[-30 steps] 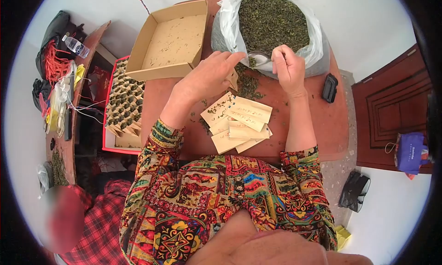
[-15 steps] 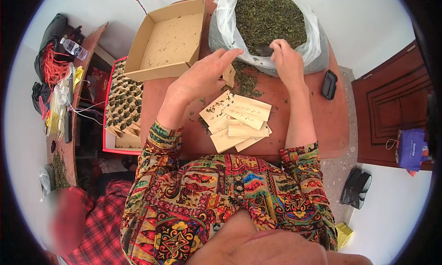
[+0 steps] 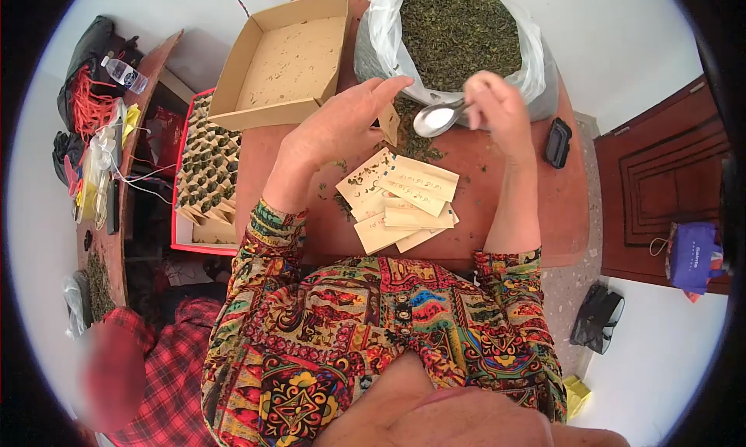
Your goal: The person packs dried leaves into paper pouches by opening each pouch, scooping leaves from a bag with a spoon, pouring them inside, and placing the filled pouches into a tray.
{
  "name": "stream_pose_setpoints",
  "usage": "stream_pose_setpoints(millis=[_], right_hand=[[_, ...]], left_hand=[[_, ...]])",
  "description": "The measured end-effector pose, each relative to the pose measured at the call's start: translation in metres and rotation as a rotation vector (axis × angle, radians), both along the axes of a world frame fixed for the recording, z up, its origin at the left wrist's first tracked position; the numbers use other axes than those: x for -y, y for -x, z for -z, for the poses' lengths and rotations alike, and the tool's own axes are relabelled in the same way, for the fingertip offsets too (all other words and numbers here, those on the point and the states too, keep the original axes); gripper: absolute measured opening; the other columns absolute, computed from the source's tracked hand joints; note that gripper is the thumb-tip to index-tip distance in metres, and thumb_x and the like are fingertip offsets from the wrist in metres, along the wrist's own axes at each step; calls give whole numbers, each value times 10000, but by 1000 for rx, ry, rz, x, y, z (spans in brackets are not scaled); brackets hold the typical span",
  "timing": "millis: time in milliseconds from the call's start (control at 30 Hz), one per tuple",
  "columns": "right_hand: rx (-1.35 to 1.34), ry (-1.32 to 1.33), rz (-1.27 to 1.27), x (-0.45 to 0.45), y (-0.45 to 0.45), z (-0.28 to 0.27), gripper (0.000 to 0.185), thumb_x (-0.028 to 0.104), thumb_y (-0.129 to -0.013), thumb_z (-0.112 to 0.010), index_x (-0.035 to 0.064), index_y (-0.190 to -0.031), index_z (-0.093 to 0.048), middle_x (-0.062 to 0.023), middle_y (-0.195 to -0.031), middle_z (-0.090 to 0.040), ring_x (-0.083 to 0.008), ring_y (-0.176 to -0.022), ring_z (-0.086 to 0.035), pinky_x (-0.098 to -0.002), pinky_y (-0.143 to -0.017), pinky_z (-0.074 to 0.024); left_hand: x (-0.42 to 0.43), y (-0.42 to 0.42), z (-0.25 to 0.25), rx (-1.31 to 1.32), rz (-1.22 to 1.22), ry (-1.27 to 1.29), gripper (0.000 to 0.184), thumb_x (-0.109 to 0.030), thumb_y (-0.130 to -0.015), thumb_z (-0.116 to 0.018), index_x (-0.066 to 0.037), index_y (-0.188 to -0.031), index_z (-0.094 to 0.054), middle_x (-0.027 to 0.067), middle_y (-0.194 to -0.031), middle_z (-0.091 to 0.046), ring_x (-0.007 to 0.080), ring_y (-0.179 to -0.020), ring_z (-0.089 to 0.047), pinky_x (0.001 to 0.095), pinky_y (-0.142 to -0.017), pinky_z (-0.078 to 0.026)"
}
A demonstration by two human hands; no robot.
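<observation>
My right hand [image 3: 499, 114] grips a metal spoon [image 3: 437, 120], whose bowl looks empty and hangs over the near edge of the plastic bag [image 3: 531, 62] of dried green leaves [image 3: 458, 35]. My left hand [image 3: 339, 122] is wrapped around a small brown paper packet [image 3: 389, 125]; part of the packet is hidden by the fingers. Loose leaves [image 3: 417, 139] lie on the table under the spoon. Several flat paper packets [image 3: 418, 184] overlap in a pile nearer my body, with leaf bits on the leftmost.
An open cardboard box [image 3: 284, 62] stands at the back left, beside a red box [image 3: 178, 214] of upright filled packets. A black case [image 3: 557, 143] lies at the table's right. A person in a checked shirt [image 3: 175, 377] is at lower left, near a side shelf [image 3: 116, 264].
The spoon was down in the bag's leaves half a second ago; my right hand has lifted it out and brought it nearer the packet. My left hand has stayed almost in place.
</observation>
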State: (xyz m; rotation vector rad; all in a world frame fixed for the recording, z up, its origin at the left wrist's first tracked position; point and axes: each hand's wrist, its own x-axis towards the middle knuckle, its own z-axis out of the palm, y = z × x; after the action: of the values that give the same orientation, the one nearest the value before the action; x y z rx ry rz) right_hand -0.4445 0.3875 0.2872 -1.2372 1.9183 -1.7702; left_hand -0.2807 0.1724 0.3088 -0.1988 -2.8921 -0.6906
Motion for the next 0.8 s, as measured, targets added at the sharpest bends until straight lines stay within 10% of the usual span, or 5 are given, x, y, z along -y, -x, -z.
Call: stream_pose_setpoints(millis=[167,267,500,600,800], right_hand=[[-343,-287,-5,28,-19,11,267,249,-972,-512,11,-900,-610,-209,-727,-648,-396,-697,-644,-469,-624,-482],[-454,-295,-7,36,-28,18,263,248,-973,-517,17,-884,-605,-219,-754,-652,-439,-736,-629,-503,-652,-484],[-424,-294,-22,40,-27,23,221,231,-963,-554,28,-908,-620,-208,-753,-657,-414,-723,-638,-482,-653,-492],[-484,-296,-45,40,-24,27,177,187,-969,-562,22,-933,-615,-118,-657,-651,-238,-564,-642,-354,-555,-466],[-284,-418,-98,38,-29,16,206,216,-967,-561,24,-946,-631,-168,-704,-668,-342,-679,-668,-421,-642,-501]], left_hand=[[-2,0,2,-23,26,-53,819,18,-717,-651,-123,-1477,-381,169,-1232,-565,322,-1067,-595,385,-892,-516],[-6,-2,7,-13,-7,-225,844,23,-718,-693,-138,-1486,-381,112,-1175,-564,196,-930,-575,308,-800,-519],[-9,-5,34,59,-119,-657,852,24,-726,-792,-124,-1466,-398,43,-1168,-529,100,-881,-499,253,-754,-494],[-4,-4,57,46,-133,-763,807,12,-728,-799,-84,-1433,-418,56,-1169,-543,111,-901,-537,264,-759,-506],[-7,-2,69,-112,-214,-642,645,-77,-726,-799,-35,-1305,-516,81,-1165,-585,207,-992,-586,324,-845,-502]])
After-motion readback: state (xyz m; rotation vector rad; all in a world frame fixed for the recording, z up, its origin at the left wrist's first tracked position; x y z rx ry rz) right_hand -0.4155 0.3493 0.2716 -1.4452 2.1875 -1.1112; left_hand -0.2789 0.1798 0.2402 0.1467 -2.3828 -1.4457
